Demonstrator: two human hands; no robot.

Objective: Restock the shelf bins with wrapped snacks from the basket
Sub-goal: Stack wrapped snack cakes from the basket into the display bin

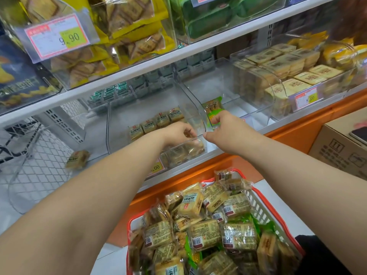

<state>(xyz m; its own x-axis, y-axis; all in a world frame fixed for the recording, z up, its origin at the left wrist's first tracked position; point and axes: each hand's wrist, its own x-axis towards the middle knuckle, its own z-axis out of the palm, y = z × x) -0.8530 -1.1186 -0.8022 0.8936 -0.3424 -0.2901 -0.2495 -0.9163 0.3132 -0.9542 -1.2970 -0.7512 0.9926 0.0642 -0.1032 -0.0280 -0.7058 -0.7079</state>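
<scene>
Judging from how things lie, the restocking is barely begun. The left clear bin (155,116) holds a single row of tan wrapped snacks (156,121) at the back and a few more behind its front wall, with most of its floor bare. The neighbouring clear bin (222,84) holds only the green-wrapped snack (214,111) now going in. The red basket (264,207) below the shelf is heaped with wrapped snacks (200,233), so nearly all the work remains. One tan packet (77,159) lies loose on the shelf left of the bins.

The right hand (228,128) reaches over the second bin's front edge, fingers curled, pinching the green-wrapped snack. The left hand (178,133) hangs over the first bin's front, fingers curled downward at its rim; whether it holds a packet I cannot tell.
</scene>
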